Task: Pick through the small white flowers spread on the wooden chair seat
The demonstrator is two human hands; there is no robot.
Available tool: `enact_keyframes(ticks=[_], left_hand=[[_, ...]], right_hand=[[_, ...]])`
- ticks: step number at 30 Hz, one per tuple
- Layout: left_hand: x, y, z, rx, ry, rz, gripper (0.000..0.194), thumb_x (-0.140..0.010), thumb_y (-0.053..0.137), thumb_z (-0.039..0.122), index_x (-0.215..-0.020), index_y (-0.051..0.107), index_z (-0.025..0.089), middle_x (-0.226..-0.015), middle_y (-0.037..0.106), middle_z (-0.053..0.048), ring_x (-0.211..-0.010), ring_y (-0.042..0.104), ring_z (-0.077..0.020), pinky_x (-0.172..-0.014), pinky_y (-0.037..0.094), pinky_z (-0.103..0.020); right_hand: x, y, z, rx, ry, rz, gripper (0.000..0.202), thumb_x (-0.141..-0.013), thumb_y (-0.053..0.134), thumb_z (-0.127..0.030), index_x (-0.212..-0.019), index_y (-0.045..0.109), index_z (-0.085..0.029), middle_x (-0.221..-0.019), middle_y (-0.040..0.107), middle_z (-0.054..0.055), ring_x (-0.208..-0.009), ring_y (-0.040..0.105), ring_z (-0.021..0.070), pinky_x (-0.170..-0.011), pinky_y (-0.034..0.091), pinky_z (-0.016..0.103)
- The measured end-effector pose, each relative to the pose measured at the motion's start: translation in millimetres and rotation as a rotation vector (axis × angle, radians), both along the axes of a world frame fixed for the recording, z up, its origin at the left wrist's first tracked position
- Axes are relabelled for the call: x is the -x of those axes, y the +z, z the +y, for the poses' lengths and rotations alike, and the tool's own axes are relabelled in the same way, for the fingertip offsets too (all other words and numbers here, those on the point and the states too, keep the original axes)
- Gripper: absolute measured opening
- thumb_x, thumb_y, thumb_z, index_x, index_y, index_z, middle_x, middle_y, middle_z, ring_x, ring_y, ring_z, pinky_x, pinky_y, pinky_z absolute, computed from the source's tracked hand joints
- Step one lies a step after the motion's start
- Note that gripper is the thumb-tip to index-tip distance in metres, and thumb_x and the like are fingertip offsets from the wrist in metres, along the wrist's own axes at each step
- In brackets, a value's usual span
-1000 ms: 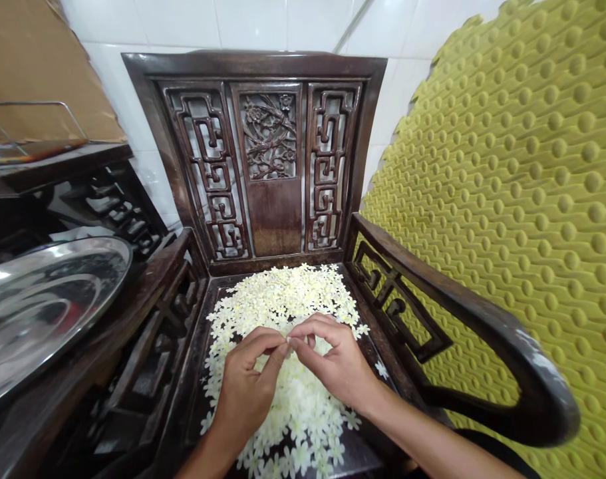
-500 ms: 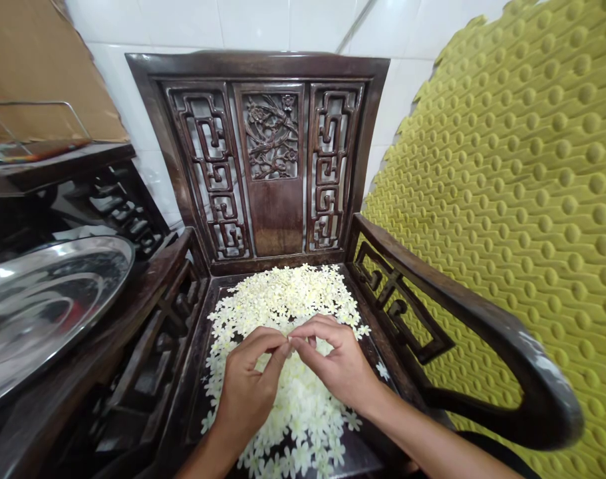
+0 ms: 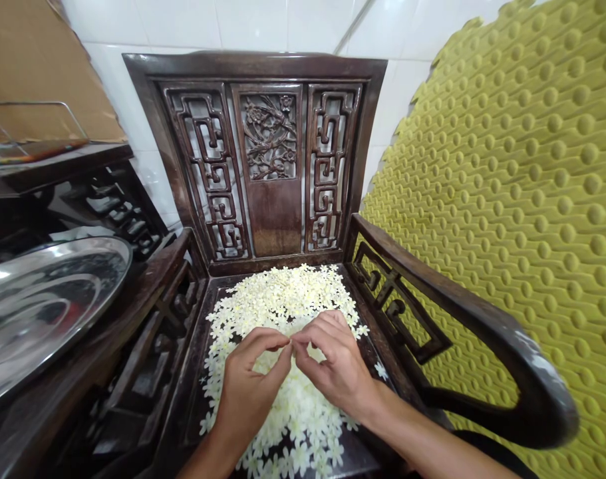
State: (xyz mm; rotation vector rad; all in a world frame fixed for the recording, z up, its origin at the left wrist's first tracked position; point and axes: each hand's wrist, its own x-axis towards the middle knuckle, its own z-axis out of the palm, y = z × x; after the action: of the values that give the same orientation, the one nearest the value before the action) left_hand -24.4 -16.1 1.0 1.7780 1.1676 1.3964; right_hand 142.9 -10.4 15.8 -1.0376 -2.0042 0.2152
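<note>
Many small white flowers with pale yellow centres cover the dark wooden seat of a carved chair. Above them, my left hand has thumb and index finger pinched together at the fingertips. Meeting it tip to tip, my right hand is also closed in a pinch, its other fingers curled. Whatever is between the fingertips is too small to make out. Both hands hide part of the flower layer beneath them.
A round shiny metal tray stands at the left beside the chair's armrest. The other armrest curves on the right, before a yellow studded mat. Behind are white tiles and brown cardboard.
My right hand has tilted slightly, its fingers raised and curled closer together. The pinched fingertips of both hands still meet at nearly the same spot.
</note>
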Motion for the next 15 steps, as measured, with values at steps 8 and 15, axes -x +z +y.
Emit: enact_keyframes(ticks=[8, 15], left_hand=[[-1, -0.6, 0, 0.020, 0.007, 0.020, 0.011, -0.084, 0.064, 0.016, -0.077, 0.071, 0.020, -0.079, 0.069, -0.002, -0.077, 0.065, -0.0173, -0.072, 0.051, -0.027], [9, -8.2, 9, 0.081, 0.110, 0.016, 0.009, -0.079, 0.066, 0.016, -0.071, 0.067, 0.018, -0.073, 0.067, -0.001, -0.069, 0.064, -0.0164, -0.065, 0.052, -0.025]], right_hand=[[0, -5.6, -2, -0.102, 0.008, -0.112, 0.012, -0.091, 0.056, -0.011, -0.090, 0.064, -0.020, -0.072, 0.063, 0.001, -0.070, 0.053, 0.0180, -0.074, 0.034, 0.037], [-7, -1.0, 9, 0.141, -0.116, 0.185, 0.017, -0.088, 0.058, -0.013, -0.074, 0.063, -0.021, -0.068, 0.062, -0.001, -0.068, 0.054, 0.0171, -0.070, 0.038, 0.033]])
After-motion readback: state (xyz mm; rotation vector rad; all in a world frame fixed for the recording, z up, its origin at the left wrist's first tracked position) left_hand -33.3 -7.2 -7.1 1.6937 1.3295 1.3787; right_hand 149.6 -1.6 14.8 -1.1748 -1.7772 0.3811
